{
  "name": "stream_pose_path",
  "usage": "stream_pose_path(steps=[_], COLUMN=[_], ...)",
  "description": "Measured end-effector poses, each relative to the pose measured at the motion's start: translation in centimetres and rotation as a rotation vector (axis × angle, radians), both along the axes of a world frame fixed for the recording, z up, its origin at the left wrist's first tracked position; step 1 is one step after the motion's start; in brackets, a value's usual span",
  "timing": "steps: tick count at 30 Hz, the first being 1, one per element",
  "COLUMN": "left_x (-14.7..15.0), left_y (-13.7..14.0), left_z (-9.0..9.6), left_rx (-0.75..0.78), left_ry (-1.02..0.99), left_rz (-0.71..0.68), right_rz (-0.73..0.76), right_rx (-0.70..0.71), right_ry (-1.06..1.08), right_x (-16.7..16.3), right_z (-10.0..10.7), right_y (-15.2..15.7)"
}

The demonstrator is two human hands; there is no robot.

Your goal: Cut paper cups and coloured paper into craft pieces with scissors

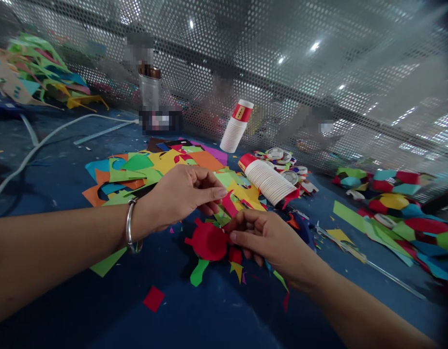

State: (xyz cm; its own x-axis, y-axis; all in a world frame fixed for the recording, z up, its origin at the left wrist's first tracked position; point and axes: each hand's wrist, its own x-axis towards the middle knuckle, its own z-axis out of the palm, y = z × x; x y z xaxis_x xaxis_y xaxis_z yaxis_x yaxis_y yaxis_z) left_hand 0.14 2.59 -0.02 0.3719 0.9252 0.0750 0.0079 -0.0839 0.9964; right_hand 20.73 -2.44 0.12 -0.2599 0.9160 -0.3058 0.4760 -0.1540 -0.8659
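The left hand's [182, 196] thumb and forefinger are drawn together at the tips, the other fingers curled under; whether something thin sits between them I can't really tell. The right hand [269, 237] pinches the right edge of the red cutout [210, 242] between thumb and forefinger, its remaining fingers bent below. The left wrist, wearing a silver bracelet [129, 225], comes in nearly level, while the right forearm slants up from the lower right corner

The cutout sits just below the left fingertips, in front of the scraps [169, 162]. It is a roundish disc with short red tabs on its left side and a bright green piece [199, 273] sticking out at the bottom

Nearer the wearer, a red square [154, 298] lies on the blue table [82, 310]. Past the hands, one cup stack [270, 180] lies on its side
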Motion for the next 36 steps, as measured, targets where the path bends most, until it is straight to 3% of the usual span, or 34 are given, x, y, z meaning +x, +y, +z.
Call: stream_pose_path(steps=[6, 18, 24, 31, 36], left_x=[-0.1, 0.1, 0.1, 0.2, 0.6], left_y=[0.1, -0.7, -0.9, -1.2, -1.7], left_z=[-0.3, 0.7, 0.8, 0.5, 0.7], left_rx=[-0.025, -0.271, -0.320, -0.285, -0.238], left_ry=[0.010, -0.073, -0.074, -0.059, -0.096], left_rz=[-0.041, -0.097, -0.123, -0.158, -0.170], right_rz=[0.015, 0.033, 0.031, -0.099, -0.125], right_rx=[0.015, 0.027, 0.045, 0.276, 0.339], right_ry=[-0.015, -0.038, -0.053, -0.066, 0.003], right_x=[-0.1, -0.3, -0.4, 0.3, 0.0], right_z=[0.0, -0.3, -0.3, 0.5, 0.7], right_y=[0.1, 0.2, 0.0, -0.8, -1.2])
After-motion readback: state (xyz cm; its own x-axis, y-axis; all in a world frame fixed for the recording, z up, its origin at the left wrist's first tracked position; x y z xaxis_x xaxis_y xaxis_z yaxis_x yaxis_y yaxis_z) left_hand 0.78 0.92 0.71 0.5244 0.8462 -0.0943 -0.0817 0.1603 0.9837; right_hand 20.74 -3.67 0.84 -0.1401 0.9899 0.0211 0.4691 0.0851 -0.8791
